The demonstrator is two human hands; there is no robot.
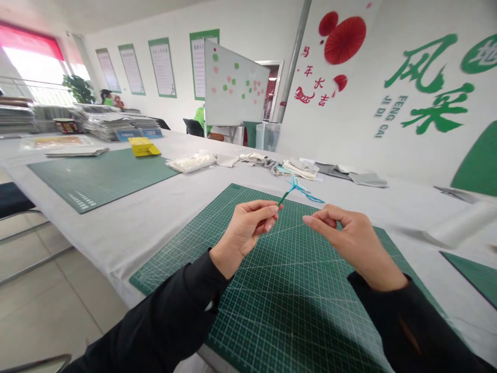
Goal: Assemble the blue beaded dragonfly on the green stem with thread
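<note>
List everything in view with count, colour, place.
Beaded sprig: one, blue with green stem, in left hand
Cutting mats: three, green, under hands, far left, right edge
Table: one, pale cover, under mats
Yellow packet: one, on left mat
Plastic bag: one, whitish, beyond near mat
Fabric pieces: several, white to grey, right of bag
Stacks: several, greyish, table's far left
Plant: one, green, back left
Posters: four, green-framed, back wall
Whiteboard: one, white, centre back
Wall lettering: green and red, count unclear, right
Left hand: one, bare, black sleeve, pinching stem
Right hand: one, bare, black sleeve, over mat; grip unclear
</note>
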